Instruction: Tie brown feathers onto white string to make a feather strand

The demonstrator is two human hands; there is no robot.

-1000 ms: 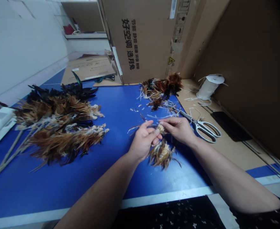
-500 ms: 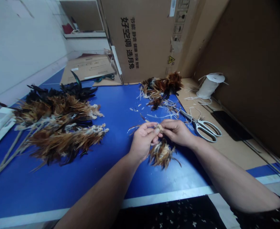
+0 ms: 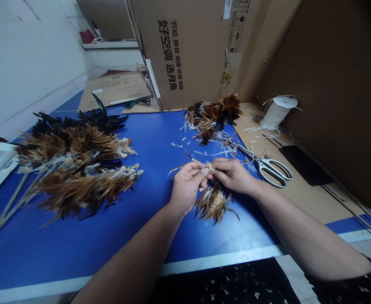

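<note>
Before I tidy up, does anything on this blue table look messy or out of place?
Yes: pale strips lie tangled by the scissors, with small white scraps scattered farther left. They look like stray litter, unlike the feather bundles grouped at left.

Pale feathery tuft (image 3: 209,168) — between both hands (image 3: 187,183)

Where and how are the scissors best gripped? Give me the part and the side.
Probably best by the handle loops of the scissors, coming from the near right. The loops rest on the cardboard, angled that way, their openings offering a sure grip; the blades point the opposite way, toward the loose scraps.
</note>
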